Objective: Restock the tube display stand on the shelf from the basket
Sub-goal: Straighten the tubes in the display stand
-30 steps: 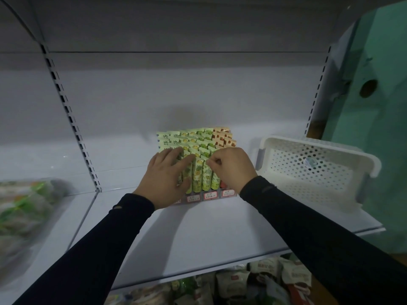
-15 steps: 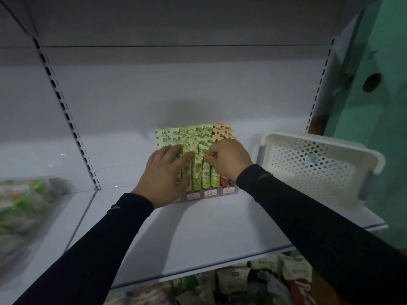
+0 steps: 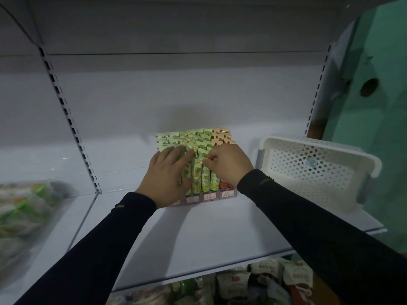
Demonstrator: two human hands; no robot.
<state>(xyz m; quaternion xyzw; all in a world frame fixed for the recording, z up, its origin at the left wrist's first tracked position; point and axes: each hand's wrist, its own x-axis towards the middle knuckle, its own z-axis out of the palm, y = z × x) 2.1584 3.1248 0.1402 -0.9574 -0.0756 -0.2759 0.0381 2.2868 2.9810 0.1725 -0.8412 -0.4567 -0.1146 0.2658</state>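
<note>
The white shelf [image 3: 198, 234] holds the tube stand [image 3: 198, 170], beside the basket [image 3: 319, 170]. The left hand [image 3: 169, 175] lies flat on tubes; the right hand [image 3: 229, 166] pinches one. Push it down gently, straight.

My right hand [image 3: 229, 165] moved up + slightly left vs 1 s ago: was at front row of tubes [image 3: 196, 172], now fingertips pinch a tube top approx. one row back toward the shelf's rear edge. My left hand [image 3: 169, 176] barely shifted, fingers spread a bit more across the left-side tubes.
</note>
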